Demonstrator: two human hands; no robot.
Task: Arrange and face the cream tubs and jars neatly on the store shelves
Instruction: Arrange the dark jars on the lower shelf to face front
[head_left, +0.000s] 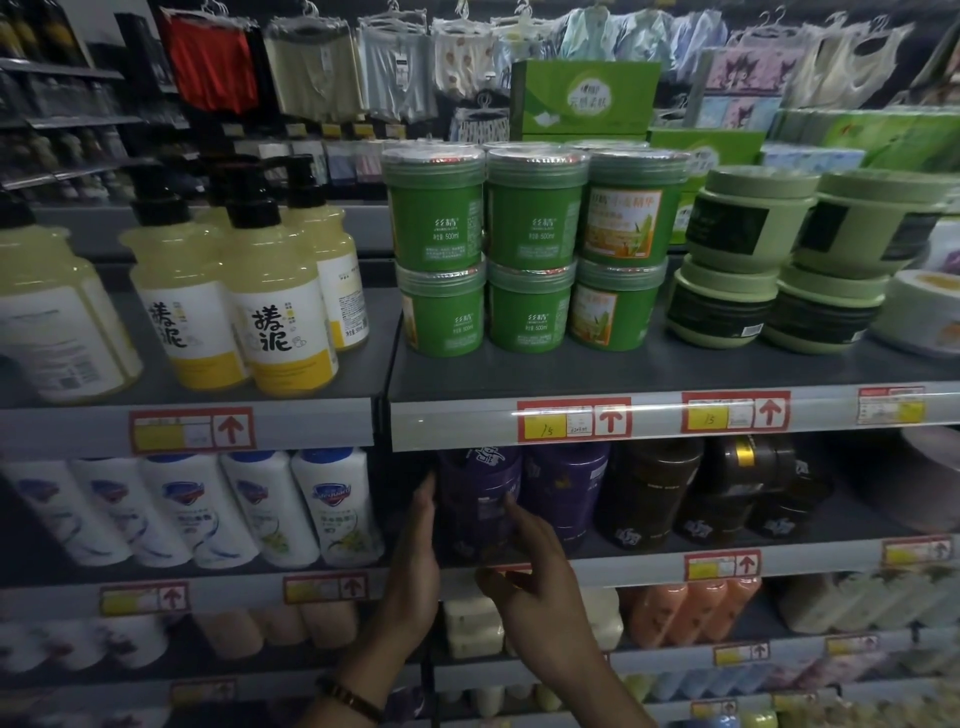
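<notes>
A dark purple tub (475, 499) stands at the left end of the second shelf (649, 564). My left hand (415, 561) lies flat against the tub's left side with straight fingers. My right hand (530, 561) touches its front right side with the fingers extended. A second purple tub (563, 488) stands right beside it. Dark brown jars (649, 493) follow to the right. On the top shelf (649, 371), green tubs (530, 249) are stacked two high, and pale green jars (748, 260) are stacked beside them.
Yellow pump bottles (275, 306) stand on the top shelf at the left. White bottles (260, 509) fill the second shelf on the left. Soap bars and orange bottles (691, 613) sit on lower shelves. Price rails (571, 418) run along the shelf edges. Clothing hangs behind.
</notes>
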